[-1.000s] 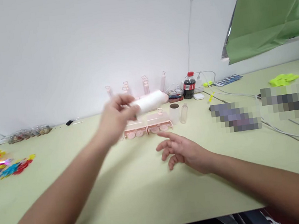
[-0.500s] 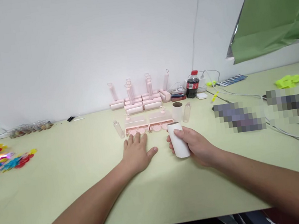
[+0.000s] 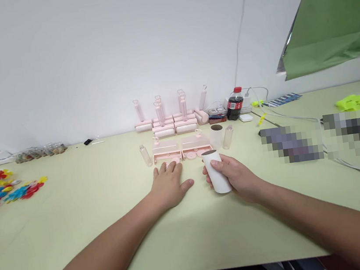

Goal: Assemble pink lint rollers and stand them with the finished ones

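Note:
My right hand (image 3: 238,174) grips a white paper roll (image 3: 218,176) with a hollow brown core, tilted a little above the table. Flat on the table, my left hand (image 3: 170,186) has its fingers spread, the fingertips at the front edge of an open pink case (image 3: 167,155). A second open pink case (image 3: 198,151) adjoins it, with round pink discs inside. Behind the held roll stands another white roll (image 3: 217,139). Clear pinkish tubes flank the cases, one on the left (image 3: 145,155) and one on the right (image 3: 228,137).
Assembled pink lint rollers (image 3: 186,125) and upright handles stand along the wall. Right of them are a cola bottle (image 3: 235,104), white cables (image 3: 297,116) and a blurred dark object (image 3: 287,144). Colourful flower pieces (image 3: 25,193) lie at far left. The table's front edge runs below my forearms.
The view has shifted slightly, moving everything a little right. My left fingertips now cover more of the discs in the left case. My right hand keeps its grip on the paper roll.

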Demonstrator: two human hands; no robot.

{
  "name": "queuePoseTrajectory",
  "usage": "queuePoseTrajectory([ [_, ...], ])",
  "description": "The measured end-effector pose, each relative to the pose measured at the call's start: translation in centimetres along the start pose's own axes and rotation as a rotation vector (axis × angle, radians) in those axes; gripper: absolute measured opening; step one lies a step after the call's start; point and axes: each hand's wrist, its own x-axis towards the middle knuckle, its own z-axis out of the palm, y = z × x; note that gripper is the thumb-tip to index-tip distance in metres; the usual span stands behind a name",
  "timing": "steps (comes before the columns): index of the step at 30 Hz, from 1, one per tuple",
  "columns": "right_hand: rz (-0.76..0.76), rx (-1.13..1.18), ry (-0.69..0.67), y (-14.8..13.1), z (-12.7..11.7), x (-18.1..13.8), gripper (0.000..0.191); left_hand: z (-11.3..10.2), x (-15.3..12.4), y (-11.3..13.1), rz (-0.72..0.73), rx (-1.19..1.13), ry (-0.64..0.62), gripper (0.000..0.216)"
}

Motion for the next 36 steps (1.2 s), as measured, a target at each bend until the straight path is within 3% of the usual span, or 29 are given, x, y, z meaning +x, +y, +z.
queuePoseTrajectory([
  [8, -0.019, -0.082, -0.044, 0.1, -0.1, -0.1, 0.044, -0.7, -0.9, 0.4, 0.093, 0.0, 0.133, 0.037],
  [15, -0.101, -0.266, -0.132, 0.2, -0.1, 0.0, 0.044, -0.1, 0.9, -0.4, 0.107, -0.031, 0.102, 0.036],
  [19, -0.122, -0.341, -0.179, 0.2, -0.2, -0.1, 0.042, -0.4, 0.6, -0.1, 0.173, -0.035, 0.195, 0.031],
  [24, -0.151, -0.422, -0.223, 0.1, -0.3, -0.2, 0.039, -1.2, -0.2, 0.4, 0.201, -0.398, 0.321, 0.039],
  [30, -0.194, -0.516, -0.286, -0.1, -0.1, -0.4, 0.036, -1.3, -0.6, 0.6, 0.149, -0.825, 0.339, 0.033],
  [36, -0.2, -0.589, -0.313, 0.0, 0.0, -0.4, 0.033, -1.0, -1.4, 1.3, 0.257, -1.016, 0.359, 0.026],
])
